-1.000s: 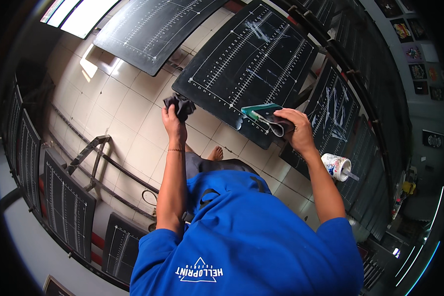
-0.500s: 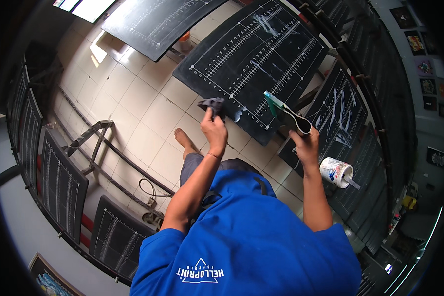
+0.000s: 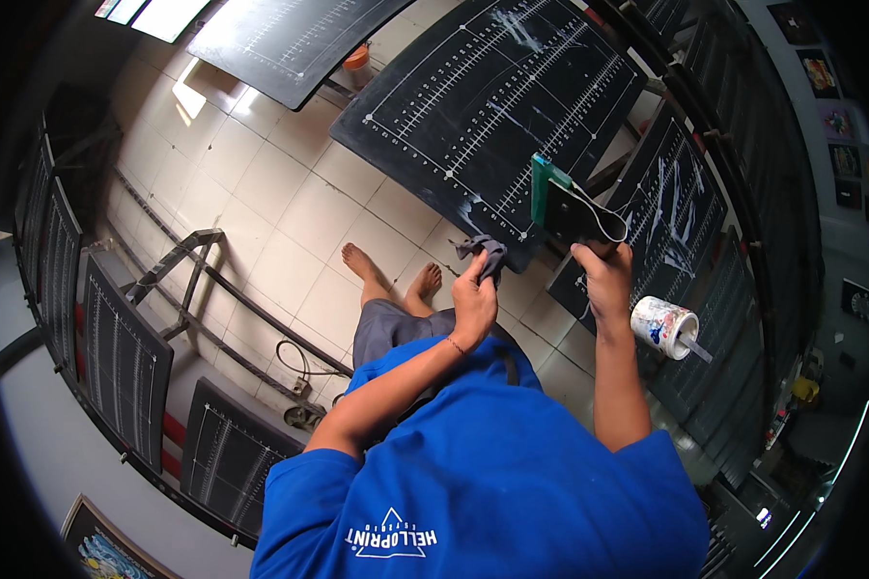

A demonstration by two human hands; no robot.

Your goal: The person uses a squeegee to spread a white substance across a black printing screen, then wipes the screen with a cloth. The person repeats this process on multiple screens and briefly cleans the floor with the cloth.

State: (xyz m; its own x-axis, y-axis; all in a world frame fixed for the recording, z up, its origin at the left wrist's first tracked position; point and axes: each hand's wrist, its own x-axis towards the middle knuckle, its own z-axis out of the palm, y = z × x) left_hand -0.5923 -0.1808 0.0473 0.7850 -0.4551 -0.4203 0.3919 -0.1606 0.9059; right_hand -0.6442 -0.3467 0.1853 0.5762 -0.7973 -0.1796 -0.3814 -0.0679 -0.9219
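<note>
My left hand (image 3: 475, 309) is closed around a crumpled dark grey rag (image 3: 488, 259), at the near edge of a black printing board (image 3: 434, 116). Ruler marks in white and pale smears cover that board. In my right hand (image 3: 605, 285) is a squeegee-like spreader (image 3: 572, 212) with a green strip, a dark flat body and a pale curved edge. It is held raised at the board's near right corner, apart from the surface as far as I can tell. The fingers under its curved end are partly hidden.
A paint-stained white tub (image 3: 658, 323) with a flat stick (image 3: 693, 347) in it stands right of my right forearm. Another smeared board (image 3: 671, 207) lies behind it. More boards (image 3: 121, 357) hang on a metal frame (image 3: 261, 314) at left. An orange-lidded container (image 3: 357, 60) stands farther off.
My left hand has moved right and nearer to me with the rag. My right hand has turned the spreader, so its flat side shows now. My second foot has come into sight.
</note>
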